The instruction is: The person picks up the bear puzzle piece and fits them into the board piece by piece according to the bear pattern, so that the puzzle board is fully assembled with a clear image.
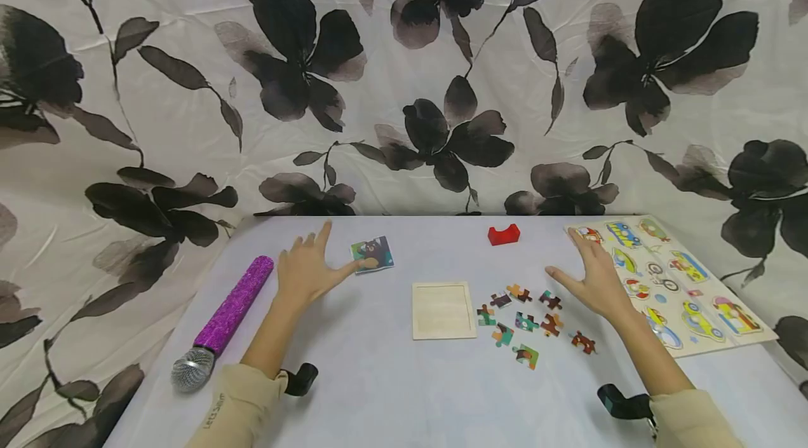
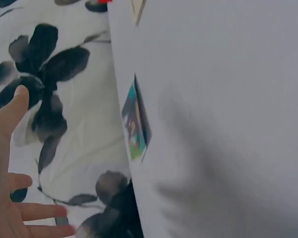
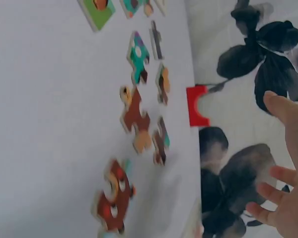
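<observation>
My left hand point(image 1: 308, 270) hovers over the table with fingers spread, its thumb overlapping a small picture card point(image 1: 380, 252) in the head view. The left wrist view shows the card point(image 2: 134, 124) apart from that hand. My right hand point(image 1: 598, 280) is spread too, holding nothing, beside a wooden picture board point(image 1: 675, 294) whose left edge it partly covers. Loose jigsaw pieces point(image 1: 526, 322) lie scattered between the hands, one brown piece point(image 3: 115, 193) nearest the right. Left of them lies a square wooden puzzle frame point(image 1: 445, 311).
A microphone point(image 1: 233, 308) with a glittery purple handle lies at the table's left side. A red notched block point(image 1: 503, 235) stands near the back edge. Behind the white table point(image 1: 379, 392) hangs a flower-printed cloth point(image 1: 404, 83).
</observation>
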`<action>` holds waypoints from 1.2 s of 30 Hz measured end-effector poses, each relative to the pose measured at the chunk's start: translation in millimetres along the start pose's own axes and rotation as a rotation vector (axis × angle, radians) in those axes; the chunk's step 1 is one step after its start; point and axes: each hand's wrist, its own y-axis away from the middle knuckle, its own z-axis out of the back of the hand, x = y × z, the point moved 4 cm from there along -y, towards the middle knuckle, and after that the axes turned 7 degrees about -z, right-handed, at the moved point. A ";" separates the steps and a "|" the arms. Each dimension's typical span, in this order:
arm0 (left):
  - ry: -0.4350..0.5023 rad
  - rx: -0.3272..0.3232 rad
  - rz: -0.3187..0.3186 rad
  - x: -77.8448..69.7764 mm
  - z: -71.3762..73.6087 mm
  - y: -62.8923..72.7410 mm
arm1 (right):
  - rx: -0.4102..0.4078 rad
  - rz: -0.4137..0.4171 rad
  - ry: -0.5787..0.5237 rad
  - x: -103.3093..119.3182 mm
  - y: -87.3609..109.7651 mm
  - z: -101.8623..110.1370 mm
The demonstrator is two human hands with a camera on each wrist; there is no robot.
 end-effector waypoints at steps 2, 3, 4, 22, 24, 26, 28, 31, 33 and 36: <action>0.048 0.000 -0.021 -12.9 -8.0 1.1 | 0.056 0.007 -0.019 2.9 -1.3 -9.8; 0.081 0.003 -0.035 -20.1 -12.5 1.9 | 0.086 0.010 -0.029 4.4 -1.9 -15.1; 0.123 0.014 -0.048 -27.5 -17.7 2.7 | 0.114 0.013 -0.036 6.0 -2.7 -20.4; 0.505 0.333 -0.343 -105.6 -93.6 12.9 | 0.355 0.093 -0.022 15.3 1.9 -79.3; 0.500 0.341 -0.345 -107.1 -95.1 13.6 | 0.330 0.117 -0.030 16.5 2.1 -80.2; 0.509 0.341 -0.340 -107.7 -95.8 14.7 | 0.310 0.131 -0.035 17.5 2.2 -81.1; 0.517 0.336 -0.339 -107.2 -96.9 15.6 | 0.295 0.127 -0.046 17.8 2.4 -82.0; 0.530 0.324 -0.346 -105.6 -97.8 17.0 | 0.283 0.102 -0.054 17.3 2.6 -82.7; 0.535 0.318 -0.356 -103.7 -98.6 17.9 | 0.282 0.076 -0.069 16.8 3.0 -83.0; 0.567 0.307 -0.368 -100.7 -99.7 18.9 | 0.268 0.052 -0.104 16.6 3.4 -82.9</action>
